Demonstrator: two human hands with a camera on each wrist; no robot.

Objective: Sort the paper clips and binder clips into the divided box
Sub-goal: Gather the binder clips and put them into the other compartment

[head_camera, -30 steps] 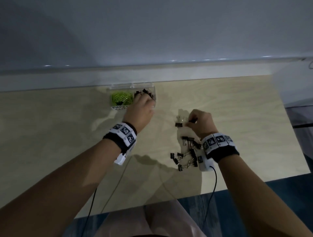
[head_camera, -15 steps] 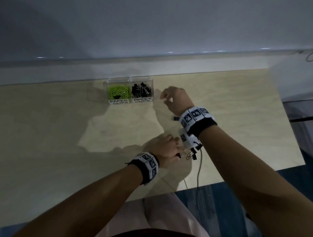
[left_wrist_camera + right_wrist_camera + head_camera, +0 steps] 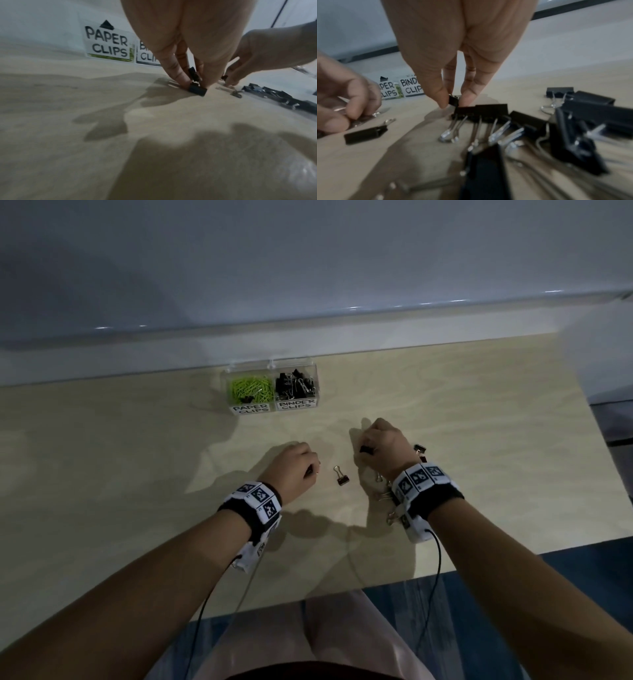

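The clear divided box (image 3: 317, 392) stands at the back of the table. Its left cell holds green paper clips (image 3: 251, 388), its right cell black binder clips (image 3: 295, 386). My left hand (image 3: 313, 470) sits left of centre and pinches a black binder clip (image 3: 193, 73). Another binder clip (image 3: 342, 477) lies loose on the table just beside its fingertips. My right hand (image 3: 368, 448) pinches a small black binder clip (image 3: 453, 100) at the far edge of a pile of binder clips (image 3: 530, 125); my right wrist hides most of the pile in the head view.
Labels on the box front read PAPER CLIPS (image 3: 107, 43) and BINDER CLIPS (image 3: 411, 86). One more binder clip (image 3: 419, 448) lies right of my right hand. The wooden table (image 3: 137, 474) ends at a near edge close to my body, and a wall runs behind the box.
My right hand came back from near the box to the pile and now pinches a clip. My left hand moved away from the pile to the left with a clip in its fingers.
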